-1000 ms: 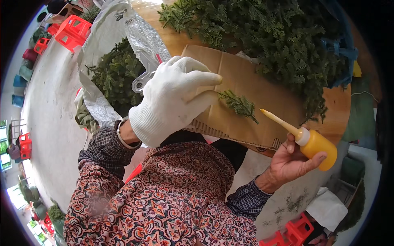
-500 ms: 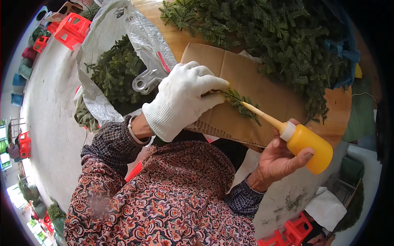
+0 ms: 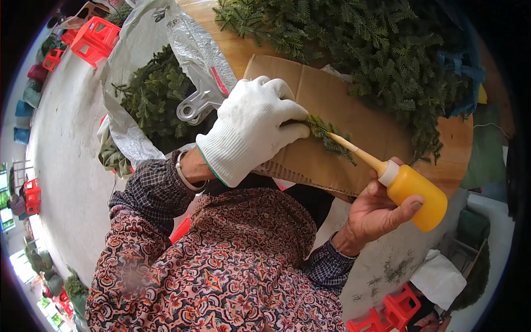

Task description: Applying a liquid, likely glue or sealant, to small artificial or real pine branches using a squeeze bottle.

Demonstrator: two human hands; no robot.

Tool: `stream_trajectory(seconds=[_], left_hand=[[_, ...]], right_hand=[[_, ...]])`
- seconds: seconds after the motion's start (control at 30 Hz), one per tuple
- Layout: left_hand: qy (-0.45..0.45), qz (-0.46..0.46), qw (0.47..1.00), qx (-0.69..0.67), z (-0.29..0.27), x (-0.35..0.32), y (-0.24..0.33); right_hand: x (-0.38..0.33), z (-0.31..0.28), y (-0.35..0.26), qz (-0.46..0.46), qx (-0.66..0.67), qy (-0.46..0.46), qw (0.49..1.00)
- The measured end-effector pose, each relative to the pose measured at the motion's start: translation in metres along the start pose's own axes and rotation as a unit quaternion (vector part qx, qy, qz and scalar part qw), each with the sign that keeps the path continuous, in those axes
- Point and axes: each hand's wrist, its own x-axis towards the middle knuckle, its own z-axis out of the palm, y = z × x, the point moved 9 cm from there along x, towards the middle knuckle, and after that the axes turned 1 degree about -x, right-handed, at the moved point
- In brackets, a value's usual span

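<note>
My left hand (image 3: 257, 124), in a white knit glove, pinches a small green fir sprig (image 3: 334, 145) between thumb and fingers above a cardboard sheet (image 3: 343, 113). My bare right hand (image 3: 379, 213) is wrapped round a yellow squeeze bottle (image 3: 417, 196) with a white collar and a long tapered nozzle. The bottle lies tilted, its nozzle pointing up and left. That nozzle's tip meets the sprig near its middle, just right of my gloved fingertips. Whether anything comes out of the tip is too small to tell.
A large heap of fir branches (image 3: 370, 55) covers the back of the wooden table (image 3: 456, 149). Left of the cardboard, a metal clip (image 3: 199, 99) grips a whitish plastic bag (image 3: 202, 47) holding more greenery (image 3: 155, 99). Red stools (image 3: 97, 40) stand on the floor.
My gloved hand has turned slightly, and the sprig has shifted a little right and down. The bottle stays in my right hand, its nozzle tip now slightly farther right.
</note>
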Motion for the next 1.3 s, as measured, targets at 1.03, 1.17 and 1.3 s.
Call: stream_trajectory(seconds=[1.03,1.17,1.3], left_hand=[[0.006,0.015,1.000,-0.006,0.004,-0.001,-0.001],[0.008,0.015,1.000,-0.009,0.004,-0.002,-0.001],[0.008,0.016,1.000,-0.009,0.004,-0.002,-0.002]], right_hand=[[0.000,0.003,-0.001,-0.002,-0.009,-0.002,1.000],[-0.001,0.005,-0.002,0.002,-0.006,-0.008,1.000],[-0.001,0.002,-0.004,-0.002,-0.013,-0.001,1.000]])
